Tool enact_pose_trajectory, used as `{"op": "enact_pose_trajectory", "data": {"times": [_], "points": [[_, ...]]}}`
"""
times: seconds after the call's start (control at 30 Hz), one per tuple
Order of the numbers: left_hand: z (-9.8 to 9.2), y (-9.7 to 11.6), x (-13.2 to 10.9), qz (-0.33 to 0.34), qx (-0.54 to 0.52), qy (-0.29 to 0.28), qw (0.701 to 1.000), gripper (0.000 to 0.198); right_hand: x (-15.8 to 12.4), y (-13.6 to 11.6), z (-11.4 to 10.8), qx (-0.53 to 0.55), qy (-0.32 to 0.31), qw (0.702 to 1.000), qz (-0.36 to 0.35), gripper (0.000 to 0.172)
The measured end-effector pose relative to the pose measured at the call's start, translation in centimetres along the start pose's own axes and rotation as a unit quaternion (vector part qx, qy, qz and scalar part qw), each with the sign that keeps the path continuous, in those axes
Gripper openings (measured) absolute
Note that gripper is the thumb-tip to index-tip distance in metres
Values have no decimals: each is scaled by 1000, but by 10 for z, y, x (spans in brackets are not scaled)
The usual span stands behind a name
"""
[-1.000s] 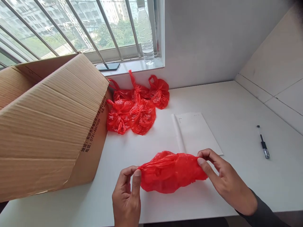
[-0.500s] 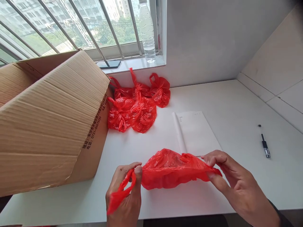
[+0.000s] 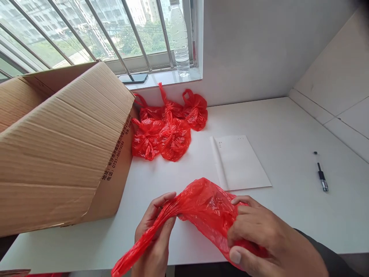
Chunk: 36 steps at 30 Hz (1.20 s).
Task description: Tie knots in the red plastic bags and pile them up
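A thin red plastic bag (image 3: pixel 204 204) is stretched between my two hands above the front of the white table. My left hand (image 3: pixel 157 234) is closed round its gathered neck, and the twisted end trails down to the lower left across the palm. On the other side, my right hand (image 3: pixel 259 234) grips the wider, crumpled part with curled fingers. Whatever the bag may contain is hidden by its folds. Beyond my hands an open notebook (image 3: pixel 245 165) with a few small marks lies on the table.
Several knotted red bags (image 3: pixel 174 138) sit against the wall. A large open cardboard box (image 3: pixel 69 154) stands at left. An uncapped pen (image 3: pixel 322 179) lies at right. On the windowsill are a water bottle (image 3: pixel 180 42) and a phone (image 3: pixel 134 78).
My right hand has shifted left and down and turned over, gripping the bag's body. At the left, the handle loop is now pulled into a long twisted strand through my left hand.
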<state>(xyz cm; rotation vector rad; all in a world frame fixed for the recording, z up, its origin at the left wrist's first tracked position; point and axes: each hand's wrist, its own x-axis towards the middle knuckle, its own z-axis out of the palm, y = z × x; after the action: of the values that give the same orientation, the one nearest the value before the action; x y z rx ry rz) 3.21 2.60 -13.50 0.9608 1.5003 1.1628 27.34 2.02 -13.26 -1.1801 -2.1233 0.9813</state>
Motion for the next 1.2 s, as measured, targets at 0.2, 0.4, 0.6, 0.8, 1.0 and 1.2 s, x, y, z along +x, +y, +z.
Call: {"op": "enact_pose_trajectory", "data": {"times": [0.2,0.4,0.6,0.8,1.0,1.2], "points": [[-1,-3,1,17,6,-23,1000,29,15,6,-3,-132,-28,991,16,30],[7,1,-2,109,209,23,971,29,14,4,-14,-227,88,970,1,50],[20,13,-3,119,140,16,983,27,20,-31,-8,-64,64,987,-132,22],[24,13,-2,21,5,54,998,32,36,-15,12,-256,-7,967,-14,41],[34,11,-3,28,12,103,994,32,37,-25,3,-212,87,971,-62,31],[40,4,-8,28,33,130,991,33,41,-40,19,-58,47,996,-52,31]]}}
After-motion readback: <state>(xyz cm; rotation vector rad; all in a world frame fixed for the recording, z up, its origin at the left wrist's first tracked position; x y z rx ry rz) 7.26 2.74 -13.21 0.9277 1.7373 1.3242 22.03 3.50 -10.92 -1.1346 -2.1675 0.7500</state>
